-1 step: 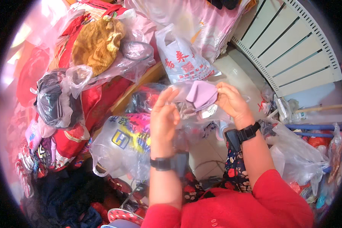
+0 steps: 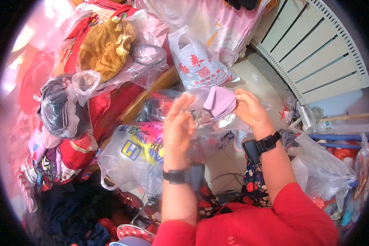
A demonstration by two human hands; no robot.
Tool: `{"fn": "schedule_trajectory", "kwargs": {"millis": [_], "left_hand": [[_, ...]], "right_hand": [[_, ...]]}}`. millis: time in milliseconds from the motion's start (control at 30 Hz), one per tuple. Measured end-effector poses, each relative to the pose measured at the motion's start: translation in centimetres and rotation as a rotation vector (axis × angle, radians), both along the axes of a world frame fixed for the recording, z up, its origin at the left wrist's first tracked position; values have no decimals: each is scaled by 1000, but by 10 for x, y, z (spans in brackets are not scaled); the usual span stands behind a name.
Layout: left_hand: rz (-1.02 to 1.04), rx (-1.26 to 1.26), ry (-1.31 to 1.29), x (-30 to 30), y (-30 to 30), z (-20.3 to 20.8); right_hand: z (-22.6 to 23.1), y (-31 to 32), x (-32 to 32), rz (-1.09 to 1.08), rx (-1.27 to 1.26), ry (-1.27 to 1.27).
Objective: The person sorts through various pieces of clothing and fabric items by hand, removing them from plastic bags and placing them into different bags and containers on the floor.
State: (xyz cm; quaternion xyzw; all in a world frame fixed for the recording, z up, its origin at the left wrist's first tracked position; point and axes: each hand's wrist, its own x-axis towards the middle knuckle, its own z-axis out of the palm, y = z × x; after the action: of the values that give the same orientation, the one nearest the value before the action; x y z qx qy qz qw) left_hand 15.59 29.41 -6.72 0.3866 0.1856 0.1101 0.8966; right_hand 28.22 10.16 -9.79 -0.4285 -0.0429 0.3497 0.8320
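Between my hands a clear plastic bag [image 2: 199, 99] is stretched out, with a folded lilac cloth [image 2: 220, 101] at its right part; whether the cloth lies wholly inside I cannot tell. My left hand [image 2: 177, 123] is closed at the bag's left edge, thumb and fingers together. My right hand [image 2: 251, 109] pinches the right edge of the lilac cloth, along with the film there. A small whitish piece [image 2: 226, 120] shows through the plastic below the cloth. Just beyond stands a white printed carrier bag [image 2: 199, 63].
A large filled plastic bag [image 2: 131, 151] stands left of my forearm. A brown plush cloth [image 2: 104, 49] and a bag of dark fabric [image 2: 61, 108] lie on red bedding at left. A pale slatted panel [image 2: 313, 49] stands far right, above blue bars [image 2: 336, 137] and a crumpled clear bag [image 2: 324, 164].
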Motion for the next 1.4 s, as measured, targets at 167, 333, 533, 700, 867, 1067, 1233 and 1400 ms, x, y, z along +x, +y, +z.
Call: {"fn": "schedule_trajectory", "kwargs": {"millis": [167, 333, 533, 700, 867, 1067, 1233, 1400], "left_hand": [[-107, 21, 106, 4, -5, 1], [-119, 333, 100, 16, -27, 2], [-236, 459, 123, 21, -34, -10], [-157, 845, -120, 27, -34, -19], [82, 114, 108, 29, -30, -15], [288, -108, 80, 29, -12, -14], [348, -84, 72, 19, -1, -16], [375, -33, 27, 17, 1, -15]], "right_hand": [[-7, 11, 15, 3, 142, 112], [0, 15, 18, -30, 57, 70], [-3, 19, 6, 60, -218, -88], [-3, 23, 6, 139, -385, -385], [9, 15, 9, 351, -271, -351], [16, -21, 26, 700, -568, -484], [15, -41, 40, 248, -330, -411], [17, -51, 50, 181, -332, -276]]}}
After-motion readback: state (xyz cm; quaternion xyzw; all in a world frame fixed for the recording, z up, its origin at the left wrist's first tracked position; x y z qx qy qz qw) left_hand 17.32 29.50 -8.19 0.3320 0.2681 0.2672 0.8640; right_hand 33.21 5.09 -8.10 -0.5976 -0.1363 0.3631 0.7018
